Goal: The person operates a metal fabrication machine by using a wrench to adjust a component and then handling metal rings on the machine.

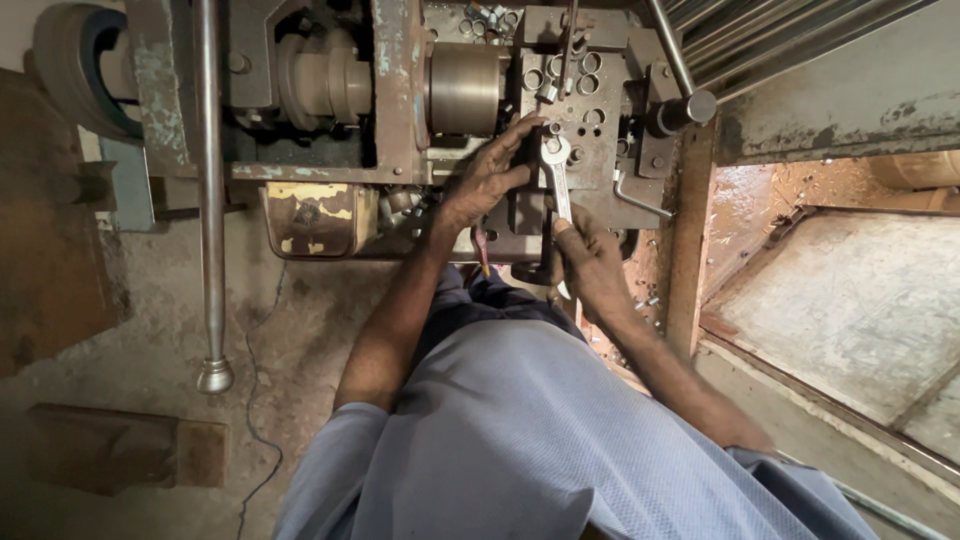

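Head view: right hand (592, 262) fingers clench spanner (556, 175); left hand (488, 178) grip unclear, hiding machine (590, 150).

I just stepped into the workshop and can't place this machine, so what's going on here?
A person in a blue shirt stands over a worn metal machine. The right hand holds the lower end of a silver wrench, whose head sits on a fitting on the machine's block. The left hand rests on the block beside the wrench head, fingers by the fitting. A long steel lever hangs at the left, and small metal parts lie scattered near the right hand.
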